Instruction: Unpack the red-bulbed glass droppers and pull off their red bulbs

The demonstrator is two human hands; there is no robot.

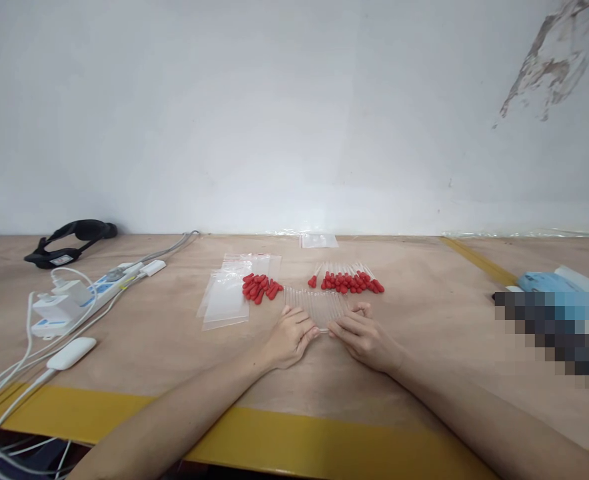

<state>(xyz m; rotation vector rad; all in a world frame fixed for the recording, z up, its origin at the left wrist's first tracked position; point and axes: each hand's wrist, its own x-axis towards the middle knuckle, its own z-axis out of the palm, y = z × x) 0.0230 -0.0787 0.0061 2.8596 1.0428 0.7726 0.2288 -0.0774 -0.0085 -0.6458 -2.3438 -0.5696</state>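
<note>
A row of thin clear glass dropper tubes (pixel 319 305) lies side by side in front of me. My left hand (pixel 294 333) is closed at the near left end of the row. Across from it, my right hand (pixel 362 337) is closed at the near right end, with its fingertips bent inward. A clear tube seems to bridge the small gap between both hands' fingertips. Loose red rubber bulbs (pixel 259 288) are heaped left of the row. Beyond it lie droppers with red bulbs (pixel 349 283) fitted, their tubes pointing toward the wall.
Clear plastic bags (pixel 227 303) lie left of the loose bulbs, and another bag (pixel 319 241) is by the wall. At left are a power strip (pixel 109 287) with white cables, a white device (pixel 72 353) and a black strap (pixel 72 243). A blue packet (pixel 549 283) sits at right.
</note>
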